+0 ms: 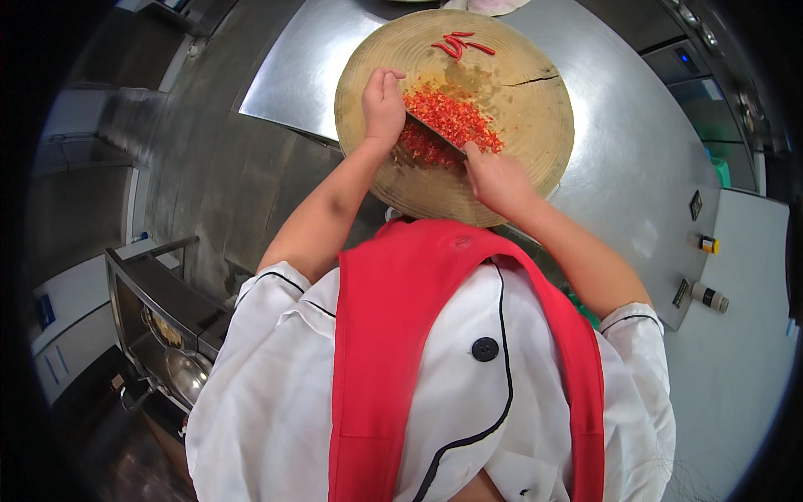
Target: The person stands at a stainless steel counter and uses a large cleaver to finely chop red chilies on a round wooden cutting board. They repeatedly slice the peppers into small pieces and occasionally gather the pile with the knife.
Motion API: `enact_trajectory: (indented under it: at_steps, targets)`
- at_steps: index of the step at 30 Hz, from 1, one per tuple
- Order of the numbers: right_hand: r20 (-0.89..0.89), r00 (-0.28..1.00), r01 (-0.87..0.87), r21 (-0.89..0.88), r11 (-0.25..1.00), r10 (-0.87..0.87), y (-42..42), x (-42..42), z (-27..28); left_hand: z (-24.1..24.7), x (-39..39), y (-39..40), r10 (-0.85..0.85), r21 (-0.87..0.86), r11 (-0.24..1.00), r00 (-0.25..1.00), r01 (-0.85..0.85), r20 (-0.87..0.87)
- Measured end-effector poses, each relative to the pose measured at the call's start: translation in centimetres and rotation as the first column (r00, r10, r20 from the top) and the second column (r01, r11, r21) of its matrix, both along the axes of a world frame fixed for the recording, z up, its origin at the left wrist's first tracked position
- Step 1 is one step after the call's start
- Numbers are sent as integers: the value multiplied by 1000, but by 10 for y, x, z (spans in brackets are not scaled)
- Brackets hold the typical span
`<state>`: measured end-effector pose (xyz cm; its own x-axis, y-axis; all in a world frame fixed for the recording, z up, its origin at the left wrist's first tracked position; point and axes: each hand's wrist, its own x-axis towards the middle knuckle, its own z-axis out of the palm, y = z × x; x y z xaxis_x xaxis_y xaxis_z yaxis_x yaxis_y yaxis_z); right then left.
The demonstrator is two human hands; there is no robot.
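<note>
My right hand [499,179] grips the handle of a kitchen knife [436,133], seen almost along its spine. The blade slants up and left across a heap of finely chopped red chilli [455,116]. My left hand [384,105] is at the far end of the blade, fingers curled; whether they grip it is hidden. Chopped bits lie on both sides of the blade. Underneath is a thick round wooden chopping block [533,119] with a dark crack at its right. Several whole red chillies [458,45] rest near the block's far edge.
A stainless steel table [615,125] carries the block, which overhangs the near edge. Small jars, one with a yellow lid [709,244], are off to the right. At lower left stands a metal unit [163,301] with a shiny metal bowl [186,374].
</note>
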<state>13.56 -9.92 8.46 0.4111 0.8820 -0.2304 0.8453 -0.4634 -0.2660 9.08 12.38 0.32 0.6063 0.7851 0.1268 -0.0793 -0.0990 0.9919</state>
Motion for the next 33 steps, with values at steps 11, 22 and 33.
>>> enact_trajectory:
  at_steps: [11,22,33]
  targets:
    - [33,999,-42,-3,999,42,0,-5,7,3,-11,-1,-1,-50,999,1000,2,9]
    - [31,998,-64,80,995,62,8,8,13,-2,4,11,35,-36,999,998,-37,-51]
    - [9,997,-73,9,997,73,21,4,36,23,-1,17,7,-93,996,1000,-9,-17]
